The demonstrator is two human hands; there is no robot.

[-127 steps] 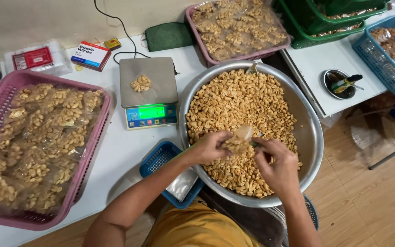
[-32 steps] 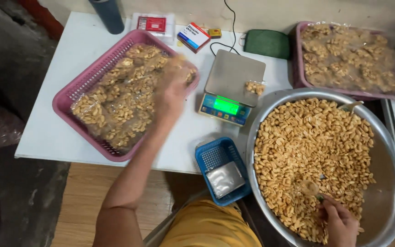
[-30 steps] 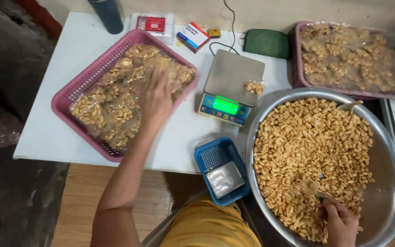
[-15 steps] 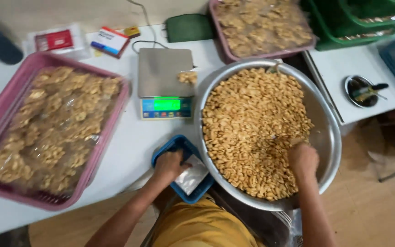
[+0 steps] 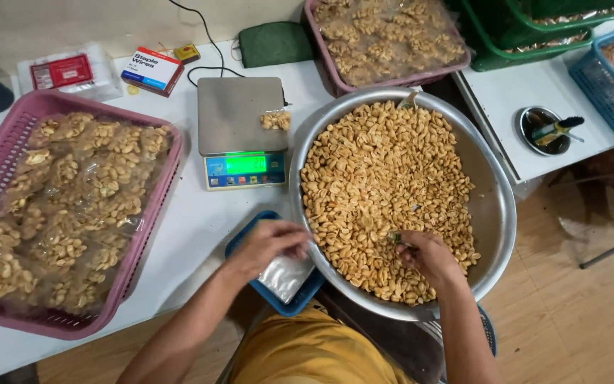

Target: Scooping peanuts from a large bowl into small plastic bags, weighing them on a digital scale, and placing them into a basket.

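Far-left tray: I noted a pink basket (image 5: 8, 139) on the white table (image 5: 193, 220), filled with clear packets of peanuts (image 5: 72, 206).
Back of table: a white pack with a red label (image 5: 65, 71), a small cardboard box (image 5: 152, 70) and a green pouch (image 5: 275, 43) lay near the wall.
Scale: a digital scale (image 5: 241, 131) stood between the pink basket and the big bowl, its display lit green; one small bag of nuts (image 5: 276, 120) sat at the right edge of its plate.
Left hand: my left hand (image 5: 268, 245) was over the small blue basket (image 5: 246, 245), fingers curled and pinching at the stack of clear plastic bags (image 5: 286, 274) inside it; I could not tell how many it gripped.
Bowl: the large metal bowl (image 5: 495, 206) held loose peanuts (image 5: 385, 185), touching the blue basket's right side.
Right hand: my right hand (image 5: 428, 256) rested on the peanuts near the bowl's front, fingers closed round something small with a green bit showing; what it was, I could not tell.
Right side: a second pink basket (image 5: 392, 75), green baskets (image 5: 527, 32), and a small round dish (image 5: 543, 131) on another white surface.
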